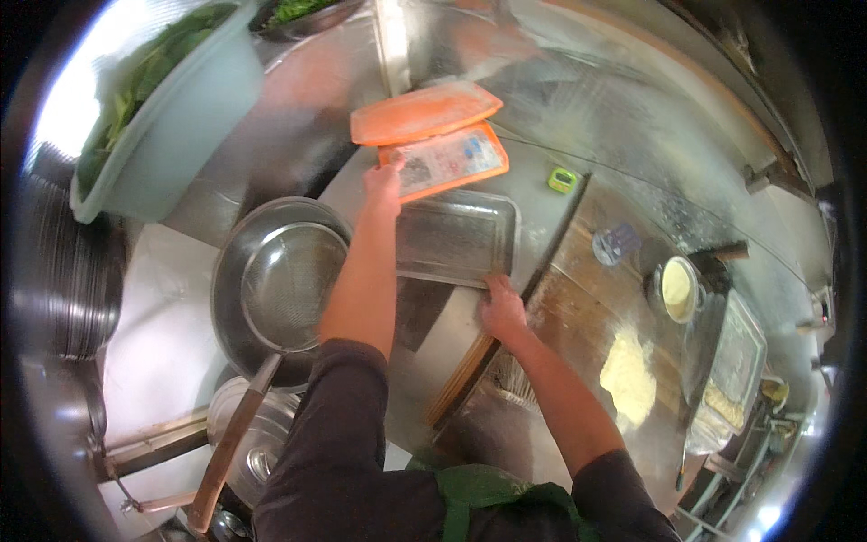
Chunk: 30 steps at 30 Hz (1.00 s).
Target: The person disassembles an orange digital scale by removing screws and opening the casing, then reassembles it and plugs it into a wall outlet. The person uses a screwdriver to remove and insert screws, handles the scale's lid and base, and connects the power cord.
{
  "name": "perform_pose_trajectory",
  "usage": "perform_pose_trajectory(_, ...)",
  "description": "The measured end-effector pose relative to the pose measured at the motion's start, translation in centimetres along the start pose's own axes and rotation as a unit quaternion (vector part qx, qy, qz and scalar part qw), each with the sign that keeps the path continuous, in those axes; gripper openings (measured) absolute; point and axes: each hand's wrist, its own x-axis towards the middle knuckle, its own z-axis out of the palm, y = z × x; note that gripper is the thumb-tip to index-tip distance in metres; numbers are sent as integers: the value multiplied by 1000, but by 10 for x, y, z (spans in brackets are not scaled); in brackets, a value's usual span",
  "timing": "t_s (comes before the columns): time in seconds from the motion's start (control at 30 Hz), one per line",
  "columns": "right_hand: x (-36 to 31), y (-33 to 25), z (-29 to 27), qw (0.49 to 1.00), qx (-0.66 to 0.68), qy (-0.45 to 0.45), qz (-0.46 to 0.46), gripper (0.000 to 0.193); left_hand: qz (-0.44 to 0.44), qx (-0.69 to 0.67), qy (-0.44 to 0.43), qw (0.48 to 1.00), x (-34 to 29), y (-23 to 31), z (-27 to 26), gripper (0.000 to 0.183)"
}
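My left hand (384, 183) is closed on the left edge of an orange-rimmed plastic container (452, 163), whose inside looks pale and clouded. Right behind it is a flat orange piece, perhaps its lid (426, 112), tilted and dusted with white. Below the container lies a shallow rectangular metal tray (456, 237), its far edge partly covered. At the tray's near right corner, my right hand (502, 310) has its fingers closed on the rim.
Left of my arm, a long-handled strainer (293, 271) rests in a dark bowl (226, 298). To the right, a wooden board (578, 271) bears yellowish flour (629, 379), a scraper (616, 244) and a metal pot (677, 289). A green timer (562, 180) sits beyond. A greens-filled tub (194, 126) stands far left.
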Motion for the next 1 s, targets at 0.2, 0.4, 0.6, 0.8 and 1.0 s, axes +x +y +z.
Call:
perform_pose_trajectory(0.2, -32, -4, -55, 988, -41, 149, -32, 20, -32, 27, -21, 999, -3, -2, 2, 53)
perform_pose_trajectory(0.4, -138, 11, -143, 978, -17, 209, -7, 11, 29, 89, -85, 992, 2, -45, 1, 52)
perform_pose_trajectory(0.6, -217, 26, -182, 970, 71, 221, 71, 9, 84, 103, -102, 986, 5, -70, -3, 39)
perform_pose_trajectory(0.8, -246, 34, -186, 962, 24, 271, 24, 8, 334, 264, -61, 903, -122, -41, -24, 34)
perform_pose_trajectory(1.0, -253, 33, -196, 963, -15, 270, -5, 12, 532, 312, -418, 667, -302, -67, -47, 24)
